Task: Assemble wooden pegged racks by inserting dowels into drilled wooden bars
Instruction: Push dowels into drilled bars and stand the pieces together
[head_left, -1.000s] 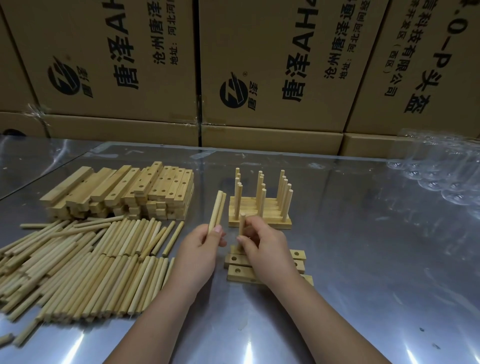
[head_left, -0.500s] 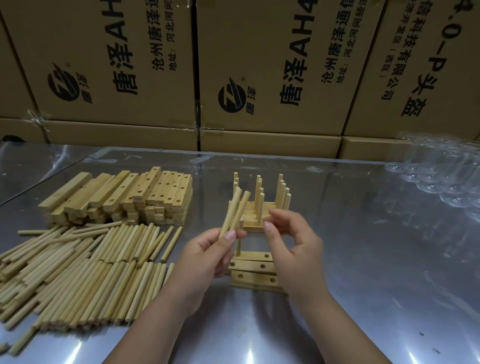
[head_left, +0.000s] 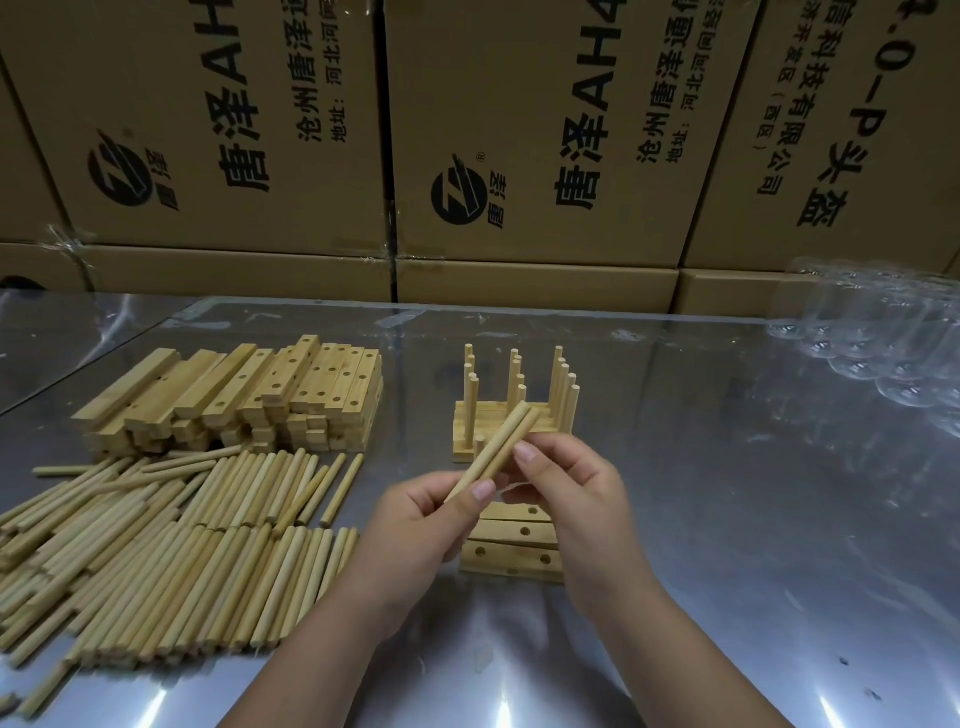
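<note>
My left hand (head_left: 421, 525) holds two wooden dowels (head_left: 493, 452) slanted up to the right, thumb on top. My right hand (head_left: 571, 493) pinches the same dowels near their middle with thumb and fingers. Below the hands lie three drilled wooden bars (head_left: 511, 551) side by side, with one short dowel (head_left: 480, 447) standing upright behind the held pair; which bar it stands in is hidden. Behind them stand finished pegged racks (head_left: 514, 410) with several upright dowels.
A pile of loose dowels (head_left: 171, 551) covers the metal table (head_left: 727, 571) at the left. Stacked drilled bars (head_left: 244, 400) sit behind that pile. Clear plastic packaging (head_left: 883, 343) lies far right. Cardboard boxes (head_left: 519, 130) wall the back.
My right hand let go of the dowel it had set upright in a bar, rose, and now pinches the two dowels in my left hand, which moved right toward it.
</note>
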